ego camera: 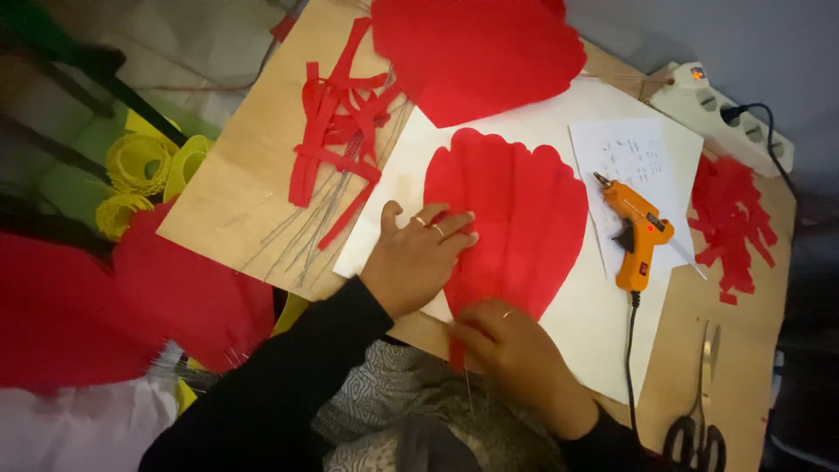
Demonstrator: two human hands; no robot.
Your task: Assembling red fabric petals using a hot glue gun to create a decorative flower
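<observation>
A large red paper petal (524, 210) with ridged folds lies on a white sheet (603, 306) over a wooden board (245, 175). My left hand (418, 255) lies flat on the petal's left edge, fingers together, rings on two fingers. My right hand (511, 345) presses on the petal's narrow lower tip near the board's front edge, and a thin wire runs down from under it. An orange glue gun (638, 232) rests just right of the petal on a printed paper (634, 157).
Red paper strips (341, 131) and thin wires (306, 236) lie left of the petal. Another big red petal (476, 52) sits at the back. Red scraps (730, 214), a power strip (730, 114) and scissors (699, 419) are at right. Yellow rolls (140, 175) and red petals (131, 297) lie left.
</observation>
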